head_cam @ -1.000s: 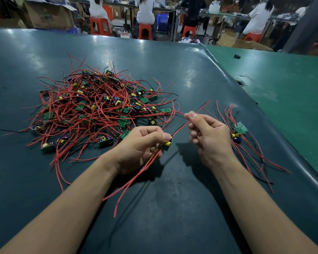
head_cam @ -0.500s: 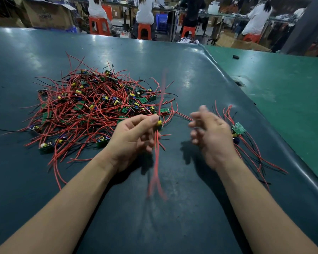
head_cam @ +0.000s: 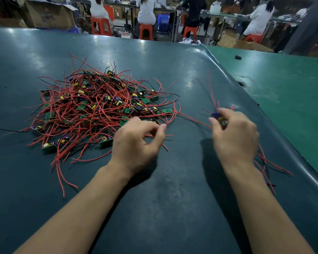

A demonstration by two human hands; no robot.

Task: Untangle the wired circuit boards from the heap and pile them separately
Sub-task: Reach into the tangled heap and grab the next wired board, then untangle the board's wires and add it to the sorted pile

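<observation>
In the head view, the right hand [head_cam: 234, 133] pinches a freed circuit board [head_cam: 217, 116], wires blurred, above the small pile [head_cam: 264, 160] near the bench's [head_cam: 173, 208] right edge. The left hand [head_cam: 138, 142], fingers loosely curled and holding nothing, hovers at the heap [head_cam: 92, 109]. The board seems about to be dropped; next comes picking another.

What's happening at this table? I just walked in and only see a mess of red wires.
A person is sorting wired circuit boards. The right hand pinches one freed board, wires blurred, above the small separate pile. The left hand, fingers loosely curled and holding nothing, is at the near edge of the big tangled heap.
</observation>
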